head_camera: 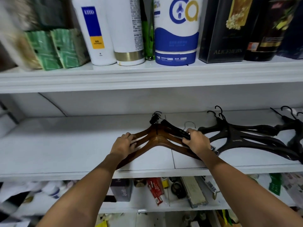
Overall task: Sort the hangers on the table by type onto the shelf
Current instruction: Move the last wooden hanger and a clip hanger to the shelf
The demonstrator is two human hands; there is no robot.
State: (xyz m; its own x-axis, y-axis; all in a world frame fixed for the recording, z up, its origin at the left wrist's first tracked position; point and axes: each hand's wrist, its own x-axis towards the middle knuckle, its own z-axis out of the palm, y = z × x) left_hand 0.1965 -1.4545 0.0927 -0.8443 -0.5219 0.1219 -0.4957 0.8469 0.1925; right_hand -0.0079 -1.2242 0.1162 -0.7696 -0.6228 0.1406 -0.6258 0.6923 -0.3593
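You have glossy brown wooden hangers [157, 138] lying on the white shelf [65, 145], and matte black hangers [242, 136] beside them to your right. On the shelf above, you see green boxes [55, 48] printed with a pale geometric line pattern, a white bottle [96, 30] carrying a blue and yellow label, a white bottle with a gold band [129, 55], a white and blue canister [176, 35] with a blue and gold logo, and black boxes [229, 30] with gold print.

A white shelf board [65, 145] carries a stack of brown wooden hangers [158, 138] near its middle. Just beside them, to the right, lie black plastic hangers [237, 136], hooks pointing toward the back.
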